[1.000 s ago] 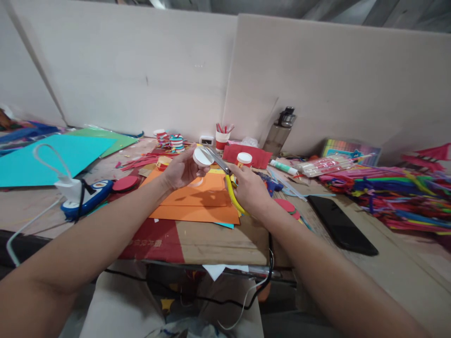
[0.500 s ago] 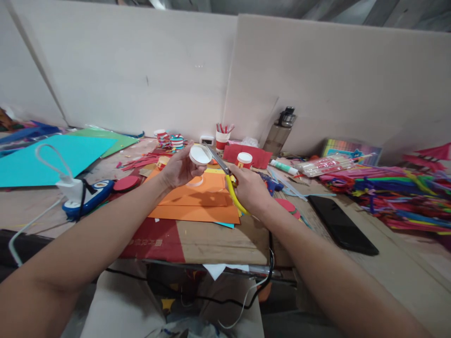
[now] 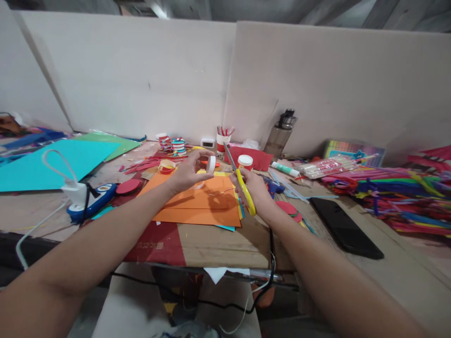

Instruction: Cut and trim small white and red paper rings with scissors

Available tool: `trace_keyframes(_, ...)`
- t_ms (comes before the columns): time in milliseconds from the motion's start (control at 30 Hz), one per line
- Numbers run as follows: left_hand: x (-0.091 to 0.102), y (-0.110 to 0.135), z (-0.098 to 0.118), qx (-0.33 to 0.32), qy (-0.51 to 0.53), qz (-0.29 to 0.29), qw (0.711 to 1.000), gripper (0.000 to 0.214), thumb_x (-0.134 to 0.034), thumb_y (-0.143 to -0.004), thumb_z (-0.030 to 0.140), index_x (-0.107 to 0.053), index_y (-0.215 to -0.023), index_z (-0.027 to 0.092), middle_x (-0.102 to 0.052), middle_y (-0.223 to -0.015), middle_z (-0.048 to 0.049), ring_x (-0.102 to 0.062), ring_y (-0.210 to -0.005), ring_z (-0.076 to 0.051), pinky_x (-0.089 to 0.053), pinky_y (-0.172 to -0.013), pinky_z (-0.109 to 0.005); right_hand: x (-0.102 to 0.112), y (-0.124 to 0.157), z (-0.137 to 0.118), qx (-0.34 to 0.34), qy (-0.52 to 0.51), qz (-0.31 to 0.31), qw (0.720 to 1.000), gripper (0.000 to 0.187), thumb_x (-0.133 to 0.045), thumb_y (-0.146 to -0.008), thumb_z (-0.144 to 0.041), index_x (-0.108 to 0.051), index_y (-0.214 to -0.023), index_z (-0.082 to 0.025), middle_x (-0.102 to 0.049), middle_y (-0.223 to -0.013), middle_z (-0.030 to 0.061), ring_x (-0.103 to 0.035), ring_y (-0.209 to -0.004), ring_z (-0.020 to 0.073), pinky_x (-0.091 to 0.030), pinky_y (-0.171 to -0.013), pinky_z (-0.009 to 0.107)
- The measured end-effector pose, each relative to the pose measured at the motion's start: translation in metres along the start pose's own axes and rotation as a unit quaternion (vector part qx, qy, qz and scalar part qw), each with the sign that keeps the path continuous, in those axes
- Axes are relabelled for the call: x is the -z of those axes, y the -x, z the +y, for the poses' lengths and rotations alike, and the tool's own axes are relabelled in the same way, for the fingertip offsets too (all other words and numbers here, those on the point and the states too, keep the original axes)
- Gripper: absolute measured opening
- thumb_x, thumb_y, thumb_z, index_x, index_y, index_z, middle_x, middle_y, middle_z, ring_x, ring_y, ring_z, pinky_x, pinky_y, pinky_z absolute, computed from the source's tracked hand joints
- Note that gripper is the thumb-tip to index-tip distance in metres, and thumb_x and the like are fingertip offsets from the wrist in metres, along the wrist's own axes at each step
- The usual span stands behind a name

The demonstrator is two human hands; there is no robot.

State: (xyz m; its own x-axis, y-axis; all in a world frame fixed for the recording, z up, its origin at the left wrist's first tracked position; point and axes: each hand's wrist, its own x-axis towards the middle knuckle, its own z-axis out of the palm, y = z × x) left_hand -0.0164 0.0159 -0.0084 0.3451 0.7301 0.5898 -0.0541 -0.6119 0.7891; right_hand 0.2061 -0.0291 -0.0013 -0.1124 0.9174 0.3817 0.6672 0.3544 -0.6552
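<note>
My left hand [image 3: 192,171] pinches a small white round piece [image 3: 211,165], like a shallow lid or cup bottom, between thumb and fingers. It is held up above the orange paper sheets [image 3: 197,215], turned nearly edge-on. In my right hand [image 3: 256,188] is a pair of scissors with yellow handles [image 3: 245,191]. Their blades point up and away, apart from the white piece, and look closed together. Just beyond the scissors stands a red cup with a white top [image 3: 245,161]. A cut red and yellow cup ring [image 3: 167,166] lies behind my left wrist.
A black phone [image 3: 345,227] lies on the right, near bundled colourful pipe cleaners [image 3: 394,188]. Behind stand a grey bottle [image 3: 280,134] and a cup of red sticks [image 3: 222,141]. On the left are a blue power strip [image 3: 92,204] and turquoise card [image 3: 52,162].
The scissors have drawn away from the white piece and tipped more upright. My left hand has turned the piece from face-on to nearly edge-on and shifted it slightly right.
</note>
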Motion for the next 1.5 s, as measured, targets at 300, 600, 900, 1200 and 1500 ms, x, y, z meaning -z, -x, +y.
trace_keyframes(300, -0.002, 0.0, -0.006, -0.075, -0.054, -0.012, 0.996, 0.049, -0.078, -0.071, 0.017, -0.056, -0.114, 0.022, -0.058, -0.126, -0.0106, -0.058, -0.117, -0.022, -0.05, -0.096, -0.038, 0.001, 0.01, -0.012, -0.005, -0.025, -0.017, 1.0, 0.03, -0.053, -0.088, -0.046, -0.067, -0.092, -0.021, -0.061, -0.064, 0.0009, -0.055, -0.056, 0.0146, -0.042, -0.055, 0.026)
trace_keyframes(600, -0.014, 0.006, 0.019, 0.062, 0.179, 0.018, 0.982, 0.05, -0.079, -0.071, 0.027, -0.061, -0.118, 0.021, -0.065, -0.118, -0.0091, -0.061, -0.101, -0.019, -0.052, -0.075, -0.026, 0.006, 0.015, -0.029, 0.095, -0.012, 0.014, 0.995, 0.037, -0.053, -0.091, -0.05, -0.061, -0.112, -0.021, -0.068, -0.095, 0.0057, -0.06, -0.081, 0.0194, -0.046, -0.075, 0.032)
trace_keyframes(900, -0.012, 0.003, 0.032, 0.129, 0.326, 0.02, 0.936, 0.04, -0.067, -0.078, 0.034, -0.064, -0.113, 0.016, -0.07, -0.112, -0.0127, -0.067, -0.099, -0.022, -0.052, -0.066, -0.024, 0.005, 0.013, -0.026, 0.099, 0.023, 0.038, 0.994, 0.045, -0.05, -0.091, -0.054, -0.056, -0.116, -0.017, -0.06, -0.106, 0.013, -0.057, -0.093, 0.0239, -0.047, -0.084, 0.038)
trace_keyframes(1200, -0.015, 0.004, 0.036, 0.161, 0.377, 0.05, 0.91, 0.033, -0.063, -0.08, 0.029, -0.066, -0.11, 0.016, -0.074, -0.097, -0.0082, -0.071, -0.094, -0.022, -0.055, -0.065, -0.026, 0.002, 0.016, -0.024, 0.098, 0.104, 0.03, 0.989, 0.049, -0.055, -0.09, -0.051, -0.054, -0.128, -0.019, -0.051, -0.112, 0.0145, -0.056, -0.095, 0.025, -0.049, -0.086, 0.04)
trace_keyframes(1500, -0.016, 0.005, 0.031, 0.175, 0.356, 0.033, 0.917, 0.03, -0.063, -0.084, 0.031, -0.066, -0.109, 0.014, -0.072, -0.107, -0.0122, -0.069, -0.103, -0.023, -0.055, -0.07, -0.026, 0.003, 0.013, -0.018, 0.109, 0.16, 0.031, 0.981, 0.046, -0.052, -0.092, -0.053, -0.058, -0.125, -0.021, -0.052, -0.105, 0.0127, -0.056, -0.086, 0.0236, -0.049, -0.079, 0.039)
